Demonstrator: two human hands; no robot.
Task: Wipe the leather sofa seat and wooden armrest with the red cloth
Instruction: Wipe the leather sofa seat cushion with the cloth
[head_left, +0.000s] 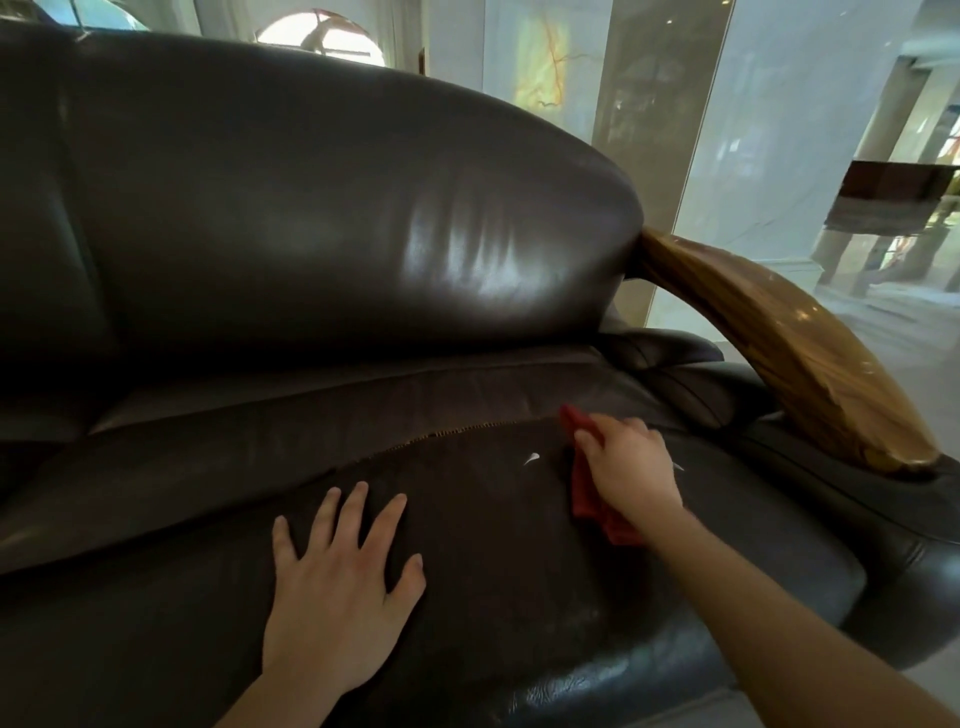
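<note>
The dark brown leather sofa seat (493, 545) fills the lower half of the view, with a torn seam running along its back edge. My right hand (628, 467) presses the red cloth (584, 488) onto the seat near its right rear part, and most of the cloth is hidden under the hand. My left hand (337, 587) lies flat on the seat with fingers spread, holding nothing. The curved wooden armrest (789, 348) rises to the right of the cloth, apart from both hands.
The shiny leather backrest (322, 208) stands behind the seat. A small white scrap (531, 458) lies on the seat just left of the cloth. Beyond the armrest are a marble floor (893, 332) and a dark table (893, 197) at far right.
</note>
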